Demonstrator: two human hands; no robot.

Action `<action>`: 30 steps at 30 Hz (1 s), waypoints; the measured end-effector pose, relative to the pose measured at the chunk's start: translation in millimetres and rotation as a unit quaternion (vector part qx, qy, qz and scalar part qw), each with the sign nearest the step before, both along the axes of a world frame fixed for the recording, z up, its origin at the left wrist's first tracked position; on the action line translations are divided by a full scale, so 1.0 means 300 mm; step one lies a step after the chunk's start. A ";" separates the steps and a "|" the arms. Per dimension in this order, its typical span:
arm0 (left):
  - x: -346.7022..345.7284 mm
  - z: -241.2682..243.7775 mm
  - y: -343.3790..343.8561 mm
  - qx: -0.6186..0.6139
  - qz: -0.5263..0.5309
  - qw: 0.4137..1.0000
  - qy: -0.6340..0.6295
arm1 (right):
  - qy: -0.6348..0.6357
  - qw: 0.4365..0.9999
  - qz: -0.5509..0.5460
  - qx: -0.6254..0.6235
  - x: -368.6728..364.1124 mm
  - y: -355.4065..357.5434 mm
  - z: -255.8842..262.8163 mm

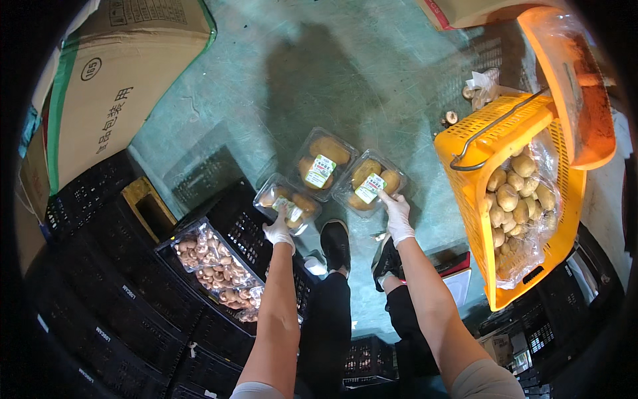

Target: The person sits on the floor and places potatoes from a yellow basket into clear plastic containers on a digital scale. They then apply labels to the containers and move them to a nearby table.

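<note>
Three clear plastic clamshell packs of potatoes, each bearing a printed label, are close together before me. My gloved left hand (279, 230) grips the smaller left pack (299, 203) at its near edge, thumb on its label. My gloved right hand (398, 213) has hold of the right pack (361, 202), the thumb at the label's corner. Between and beyond them lies the middle pack (330, 148), touched by neither hand. Fingers under the two held packs are hidden.
At right stands a yellow plastic crate (463, 184) with potatoes (521, 212) in a clear bag. A black crate (244, 219) with bagged mushrooms (219, 269) is at left, beside stacked black crates (114, 309). A large cardboard box (124, 75) is upper left. My shoes (335, 244) are below the packs.
</note>
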State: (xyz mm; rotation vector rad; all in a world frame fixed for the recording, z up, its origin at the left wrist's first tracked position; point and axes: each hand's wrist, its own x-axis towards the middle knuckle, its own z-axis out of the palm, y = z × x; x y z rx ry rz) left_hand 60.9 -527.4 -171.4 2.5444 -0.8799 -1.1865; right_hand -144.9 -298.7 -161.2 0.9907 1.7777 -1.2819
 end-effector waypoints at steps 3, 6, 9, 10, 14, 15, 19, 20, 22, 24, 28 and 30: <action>-0.026 0.049 0.007 0.229 -0.078 0.958 0.154 | 0.067 0.996 -0.026 -0.058 -0.013 0.025 -0.026; -0.029 0.101 0.031 0.231 -0.075 0.943 0.228 | 0.095 0.992 0.084 -0.014 -0.059 0.061 0.027; -0.034 0.166 0.032 0.217 -0.072 0.951 0.206 | 0.091 0.986 0.138 0.002 -0.104 0.103 0.099; -0.056 0.199 0.025 0.217 -0.085 0.954 0.189 | 0.080 0.990 0.119 -0.012 -0.109 0.123 0.105; -0.028 0.280 0.005 0.211 -0.119 0.947 0.212 | 0.014 0.996 0.028 -0.083 -0.120 0.188 0.145; -0.005 0.300 0.000 0.209 -0.126 0.939 0.244 | 0.010 0.994 0.015 -0.108 -0.128 0.192 0.173; -0.023 0.398 -0.022 0.159 -0.191 0.919 0.307 | -0.010 0.969 -0.004 -0.245 -0.164 0.218 0.246; -0.008 0.398 -0.061 0.199 -0.202 0.894 0.347 | -0.015 0.955 -0.005 -0.296 -0.195 0.197 0.294; -0.111 0.397 -0.119 0.199 -0.257 0.873 0.363 | -0.059 0.928 0.030 -0.367 -0.213 0.210 0.307; -0.243 0.366 -0.189 0.205 -0.377 0.838 0.338 | -0.047 0.911 0.046 -0.407 -0.239 0.141 0.340; -0.483 0.250 -0.274 0.209 -0.553 0.764 0.260 | 0.022 0.917 0.138 -0.374 -0.238 -0.035 0.292; -0.536 0.171 -0.320 0.214 -0.588 0.741 0.244 | 0.029 0.923 0.173 -0.342 -0.224 -0.120 0.246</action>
